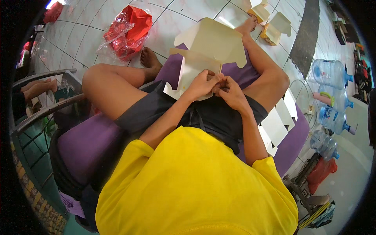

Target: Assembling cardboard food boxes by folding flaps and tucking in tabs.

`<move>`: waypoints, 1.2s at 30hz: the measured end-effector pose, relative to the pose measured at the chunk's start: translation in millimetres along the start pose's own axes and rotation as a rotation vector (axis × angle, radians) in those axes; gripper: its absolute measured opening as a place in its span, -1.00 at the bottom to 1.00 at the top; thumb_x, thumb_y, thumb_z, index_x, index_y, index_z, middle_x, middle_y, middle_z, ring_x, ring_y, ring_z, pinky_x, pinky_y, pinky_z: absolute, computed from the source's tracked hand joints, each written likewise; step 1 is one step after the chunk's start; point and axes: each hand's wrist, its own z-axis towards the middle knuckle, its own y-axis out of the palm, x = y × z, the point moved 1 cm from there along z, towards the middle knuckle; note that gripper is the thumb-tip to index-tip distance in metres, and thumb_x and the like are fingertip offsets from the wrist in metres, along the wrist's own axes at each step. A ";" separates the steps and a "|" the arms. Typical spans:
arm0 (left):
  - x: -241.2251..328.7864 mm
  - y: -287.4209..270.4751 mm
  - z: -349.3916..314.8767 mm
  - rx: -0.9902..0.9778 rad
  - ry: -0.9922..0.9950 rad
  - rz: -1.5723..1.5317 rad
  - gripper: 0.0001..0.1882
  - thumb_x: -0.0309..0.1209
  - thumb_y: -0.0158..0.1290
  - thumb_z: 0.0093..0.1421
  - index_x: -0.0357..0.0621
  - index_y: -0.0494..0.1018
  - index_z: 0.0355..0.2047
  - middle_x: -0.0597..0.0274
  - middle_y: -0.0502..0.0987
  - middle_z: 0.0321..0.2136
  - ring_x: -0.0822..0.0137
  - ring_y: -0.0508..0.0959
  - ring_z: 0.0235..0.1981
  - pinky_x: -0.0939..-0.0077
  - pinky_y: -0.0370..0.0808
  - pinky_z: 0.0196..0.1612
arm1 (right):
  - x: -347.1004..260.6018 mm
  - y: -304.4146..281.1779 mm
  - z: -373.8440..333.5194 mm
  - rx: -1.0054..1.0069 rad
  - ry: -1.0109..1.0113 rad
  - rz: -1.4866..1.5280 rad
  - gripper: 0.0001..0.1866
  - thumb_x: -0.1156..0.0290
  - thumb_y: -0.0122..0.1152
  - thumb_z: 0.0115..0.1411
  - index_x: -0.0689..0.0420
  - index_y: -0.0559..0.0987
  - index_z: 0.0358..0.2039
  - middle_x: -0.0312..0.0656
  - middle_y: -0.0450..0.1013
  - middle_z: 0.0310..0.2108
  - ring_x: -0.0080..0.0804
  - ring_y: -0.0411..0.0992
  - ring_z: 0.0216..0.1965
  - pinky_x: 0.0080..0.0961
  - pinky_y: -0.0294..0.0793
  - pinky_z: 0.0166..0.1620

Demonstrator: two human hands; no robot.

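A partly folded cardboard box (211,37), cream-white inside with its lid flap standing up, rests on the purple cushion between my legs. My left hand (203,84) and my right hand (231,92) meet at its near right corner. Both have their fingers closed in a pinch on the box's edge, the fingertips almost touching. The exact tab between them is hidden by the fingers. By my right thigh lie several white unfolded box pieces (274,125), overlapping on the cushion.
Two open boxes with yellow outsides (270,35) stand on the tiled floor (184,8) near my right foot. A red plastic bag in clear wrap (127,33) lies ahead to the left. Several large water bottles (333,74) line the right side. A metal-framed rail (43,80) stands at left.
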 end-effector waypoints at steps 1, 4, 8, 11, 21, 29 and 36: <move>-0.7 -1.1 0.3 0.006 0.004 0.001 -0.42 0.01 0.12 0.20 -0.35 0.41 -0.12 0.12 0.55 -0.35 0.30 0.55 -0.40 0.45 0.49 -0.28 | 0.5 1.0 0.7 0.008 0.022 -0.034 -0.61 0.42 0.26 0.17 0.31 0.39 -0.06 -0.15 0.46 -0.18 -0.41 0.43 -0.12 -0.50 0.42 0.00; 17.0 0.7 -10.9 0.067 0.157 0.359 -0.52 -0.09 0.13 0.19 -0.30 0.41 -0.13 0.00 0.55 -0.33 0.12 0.57 -0.40 0.34 0.50 -0.29 | 1.5 -1.4 -1.7 -0.088 -0.059 0.060 -0.59 0.39 0.24 0.19 0.30 0.39 -0.02 -0.17 0.47 -0.14 -0.39 0.42 -0.08 -0.51 0.38 0.04; 46.0 1.4 -33.9 0.250 0.400 0.729 -0.72 -0.30 0.02 0.22 -0.21 0.44 -0.15 -0.08 0.51 -0.34 -0.07 0.53 -0.35 0.16 0.49 -0.26 | 1.9 -16.6 -0.5 -0.118 0.042 0.240 -0.59 0.36 0.18 0.24 0.28 0.40 0.04 -0.19 0.46 -0.11 -0.45 0.40 -0.08 -0.55 0.36 0.06; 76.1 6.5 -71.0 0.161 0.409 0.866 -0.83 -0.44 -0.02 0.19 -0.12 0.49 -0.23 0.00 0.49 -0.36 -0.03 0.54 -0.33 0.12 0.48 -0.24 | 2.1 -29.5 -3.3 0.147 0.013 0.594 -0.59 0.30 0.07 0.31 0.25 0.39 0.09 -0.18 0.44 -0.09 -0.47 0.39 -0.08 -0.54 0.38 0.04; 49.4 -61.2 -68.1 -0.119 0.536 1.144 -0.83 -0.47 0.06 0.03 -0.05 0.64 -0.41 0.24 0.59 -0.37 0.14 0.55 -0.20 0.28 0.45 -0.08 | -19.8 -30.3 35.4 0.017 -0.040 0.648 -0.48 0.27 0.15 0.28 0.16 0.31 0.19 -0.19 0.49 -0.10 -0.47 0.50 -0.17 -0.54 0.55 -0.17; 39.5 -56.4 -46.3 -0.126 0.169 0.570 -0.29 0.00 0.13 0.16 -0.27 0.23 0.12 -0.04 0.46 -0.09 0.17 0.55 -0.11 0.30 0.45 0.05 | -29.6 -13.8 13.5 0.121 -0.047 0.331 -0.68 0.28 0.18 0.28 0.15 0.40 -0.06 -0.32 0.45 -0.28 -0.67 0.40 -0.29 -0.71 0.43 -0.24; 46.7 -23.9 -18.3 0.144 -0.140 -0.587 -0.69 -0.27 -0.04 0.34 -0.24 0.32 -0.04 0.11 0.48 -0.19 0.27 0.57 -0.19 0.40 0.58 -0.15 | -53.8 -15.5 -10.2 -0.037 -0.106 0.176 -0.58 0.41 0.30 0.15 0.21 0.47 0.03 -0.25 0.40 -0.12 -0.51 0.36 -0.03 -0.59 0.39 0.02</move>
